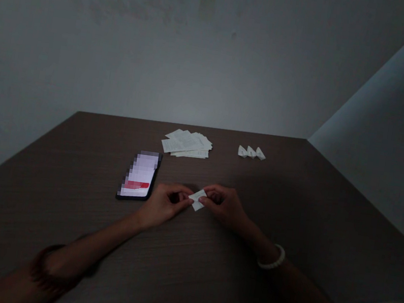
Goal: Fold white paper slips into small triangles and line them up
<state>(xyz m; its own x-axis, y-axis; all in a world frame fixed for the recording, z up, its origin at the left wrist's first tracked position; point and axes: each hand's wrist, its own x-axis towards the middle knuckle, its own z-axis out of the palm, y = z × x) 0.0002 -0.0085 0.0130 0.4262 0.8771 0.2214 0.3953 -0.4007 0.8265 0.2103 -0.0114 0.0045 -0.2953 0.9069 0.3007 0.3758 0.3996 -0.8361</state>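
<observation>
Between my two hands is a small folded piece of white paper (pixel 197 201), held just above the table. My left hand (pixel 163 203) pinches its left corner between thumb and fingers. On the opposite side, my right hand (pixel 225 206) grips the upper right edge, thumb on top. Behind and to the right, three small folded paper pieces (pixel 251 152) stand in a row. A loose stack of printed paper slips (pixel 187 143) lies fanned out beyond my hands.
A smartphone (pixel 139 175) with its screen lit lies left of my left hand. The brown wooden table (pixel 185 278) meets a grey wall (pixel 197 71) at its far edge. Another wall surface (pixel 388 121) slants along the right.
</observation>
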